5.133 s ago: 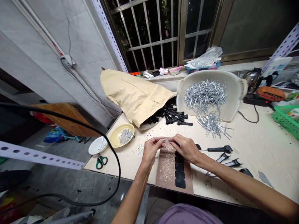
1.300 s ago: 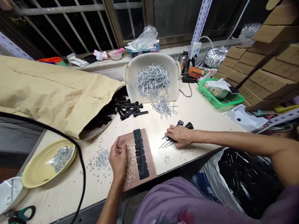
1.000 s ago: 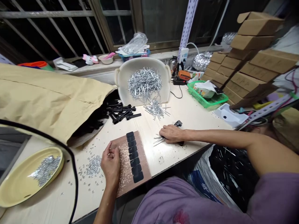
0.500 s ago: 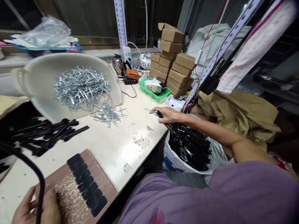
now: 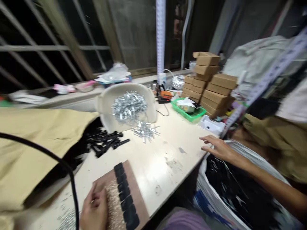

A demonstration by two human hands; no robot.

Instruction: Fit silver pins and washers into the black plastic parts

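Note:
My right hand [image 5: 219, 148] is stretched out over the near rim of a white woven sack [image 5: 203, 182], its fingers apart and nothing between them. Black strip-like pieces [image 5: 237, 188] with some shiny metal bits fill the sack. At the lower left, my left hand [image 5: 94, 207] lies with curled fingers at the left edge of a brown board [image 5: 137, 195]; whatever is in those fingers is hidden. A row of black rounded pads [image 5: 125, 195] runs along the board, beside a rough, worn patch.
A tilted whitish tub [image 5: 104, 110] holds metal pins, and a pile of pins [image 5: 145, 131] spills before it. Black parts [image 5: 103, 142] lie to its left. A green basket [image 5: 192, 116] and cardboard boxes [image 5: 216, 95] stand at the back. A black cable [image 5: 69, 169] crosses the left foreground.
My right hand has let go of the black piece with thin metal ends and opened over the sack. The view has swung left and up. My left hand stays at the board.

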